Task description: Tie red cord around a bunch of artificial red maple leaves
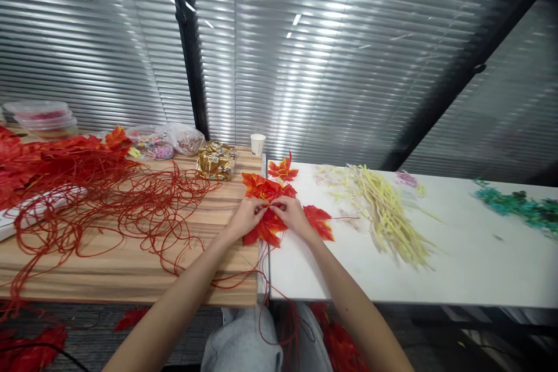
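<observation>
Both my hands meet over a bunch of red-orange artificial maple leaves [267,189] at the seam between a wooden table and a white table. My left hand [246,216] is closed, its fingertips pinching the leaves near the middle of the bunch. My right hand [291,213] is closed too and pinches the same spot from the right. One leaf [320,221] sticks out to the right of my right hand, and a thin red stem runs on from it. Another leaf [283,170] lies just behind the bunch.
Tangled red wire stems [113,197] and more red leaves cover the wooden table [131,267]. A gold foil bag [215,161], a paper cup [257,144], clear bead bags and stacked containers stand behind. Pale yellow stems [387,212] and teal pieces [518,203] lie on the white table [457,267].
</observation>
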Demonstrator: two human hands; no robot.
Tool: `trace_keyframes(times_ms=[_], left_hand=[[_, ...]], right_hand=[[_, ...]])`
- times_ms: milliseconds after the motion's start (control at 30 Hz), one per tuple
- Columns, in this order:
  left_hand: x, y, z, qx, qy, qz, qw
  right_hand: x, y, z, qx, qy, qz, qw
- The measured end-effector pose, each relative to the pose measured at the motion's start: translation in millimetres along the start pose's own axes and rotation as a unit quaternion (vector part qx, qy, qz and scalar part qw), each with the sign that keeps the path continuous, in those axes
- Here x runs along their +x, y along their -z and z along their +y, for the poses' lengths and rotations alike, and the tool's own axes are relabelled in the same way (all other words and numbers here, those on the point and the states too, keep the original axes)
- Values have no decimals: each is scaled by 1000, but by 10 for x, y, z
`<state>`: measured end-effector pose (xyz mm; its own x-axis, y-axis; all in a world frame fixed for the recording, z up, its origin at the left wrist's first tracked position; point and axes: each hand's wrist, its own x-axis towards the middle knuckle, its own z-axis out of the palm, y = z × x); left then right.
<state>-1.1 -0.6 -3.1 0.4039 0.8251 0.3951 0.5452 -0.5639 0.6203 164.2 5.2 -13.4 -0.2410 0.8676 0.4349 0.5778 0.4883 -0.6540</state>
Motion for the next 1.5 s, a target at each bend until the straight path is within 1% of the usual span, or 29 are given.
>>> trace_keyframes(times_ms=[867,1267,1500], left_hand=[[4,-4,6,20,3,1,1000],[1,-22,-37,27,-8,2,1000],[-2,-25,-42,31,-16,3,999]], right_hand=[[-15,23,-59,-28,10,-14,999],[-14,-3,-15,-36,15,-7,999],[-22,9,-37,-43,17,-5,999]])
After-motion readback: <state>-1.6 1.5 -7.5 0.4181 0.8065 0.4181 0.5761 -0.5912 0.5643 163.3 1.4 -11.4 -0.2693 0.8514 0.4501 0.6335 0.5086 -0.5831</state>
